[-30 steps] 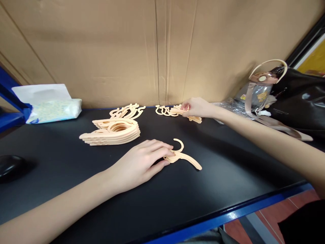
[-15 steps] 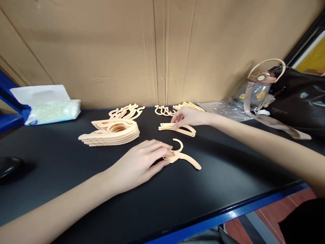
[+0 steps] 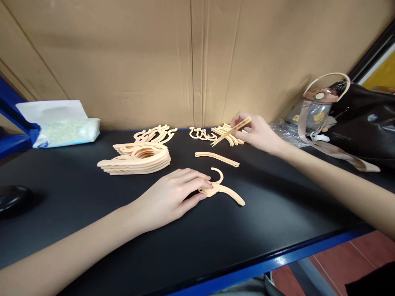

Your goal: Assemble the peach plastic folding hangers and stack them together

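Note:
My left hand (image 3: 177, 197) rests on the black table, its fingers closed on a cream hook piece (image 3: 226, 193) with a curved arm pointing right. Above the table at the right, my right hand (image 3: 247, 130) pinches a slim cream strip (image 3: 232, 130), held tilted. Between the two hands a single curved strip (image 3: 217, 158) lies on the table. Behind my right hand is a pile of similar strips (image 3: 230, 139), with small hooks (image 3: 200, 133) to its left. A stack of folded cream hangers (image 3: 138, 160) and more hook pieces (image 3: 157, 133) lie left of centre.
A tissue pack (image 3: 68, 130) lies at the back left, a black mouse (image 3: 14, 199) at the left edge. At the right are a strapped bottle (image 3: 317, 111), clear plastic wrap (image 3: 285, 133) and a black bag (image 3: 364, 127). Cardboard (image 3: 138, 61) stands behind the table.
My right hand has lifted one strip off the table and moved it up and right, turning it; one strip stays behind. My left hand keeps its place on the hook piece.

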`<state>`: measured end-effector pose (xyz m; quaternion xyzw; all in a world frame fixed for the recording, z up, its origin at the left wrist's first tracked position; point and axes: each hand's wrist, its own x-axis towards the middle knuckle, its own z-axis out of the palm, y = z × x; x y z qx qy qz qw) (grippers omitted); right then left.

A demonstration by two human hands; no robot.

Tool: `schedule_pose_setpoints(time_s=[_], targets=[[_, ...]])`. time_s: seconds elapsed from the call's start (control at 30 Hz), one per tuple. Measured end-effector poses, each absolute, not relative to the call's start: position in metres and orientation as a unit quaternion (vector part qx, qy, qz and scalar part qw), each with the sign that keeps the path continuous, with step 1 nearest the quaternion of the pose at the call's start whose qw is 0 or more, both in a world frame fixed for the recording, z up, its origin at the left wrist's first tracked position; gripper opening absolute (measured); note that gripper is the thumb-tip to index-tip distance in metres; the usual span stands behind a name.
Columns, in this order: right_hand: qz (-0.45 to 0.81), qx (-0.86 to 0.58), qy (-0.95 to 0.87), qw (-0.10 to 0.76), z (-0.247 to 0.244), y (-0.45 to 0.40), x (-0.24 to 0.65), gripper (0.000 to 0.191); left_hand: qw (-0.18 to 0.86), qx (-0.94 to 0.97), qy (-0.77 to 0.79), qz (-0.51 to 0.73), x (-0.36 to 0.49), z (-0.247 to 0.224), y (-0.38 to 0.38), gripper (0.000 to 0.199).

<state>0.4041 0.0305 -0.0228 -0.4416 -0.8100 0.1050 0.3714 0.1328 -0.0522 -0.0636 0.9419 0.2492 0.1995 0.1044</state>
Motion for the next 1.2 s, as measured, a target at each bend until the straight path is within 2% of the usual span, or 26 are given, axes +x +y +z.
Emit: schedule_pose_setpoints(time_s=[0.33,0.5,0.73,1.03,1.2], targets=[[0.23,-0.411,-0.83,0.3,-0.06,0.02,0.419,0.02,0.103,0.942,0.254,0.196,0.132,-0.064,-0.051,0.019],[0.201,-0.423,-0.842,0.267,-0.06,0.016,0.41,0.018,0.103,0.941,0.257,0.195,0.132,-0.065,-0.05,0.019],[0.164,-0.387,-0.87,0.257,-0.058,0.006,0.401,0.025,0.102,0.941,0.251,0.201,0.134,-0.063,-0.05,0.02],[0.095,-0.355,-0.901,0.23,-0.061,0.001,0.395,0.021,0.106,0.942,0.251,0.196,0.133,-0.065,-0.05,0.019],[0.047,-0.331,-0.906,0.258,-0.06,-0.002,0.395,0.022,0.111,0.946,0.236,0.191,0.131,-0.066,-0.049,0.021]])
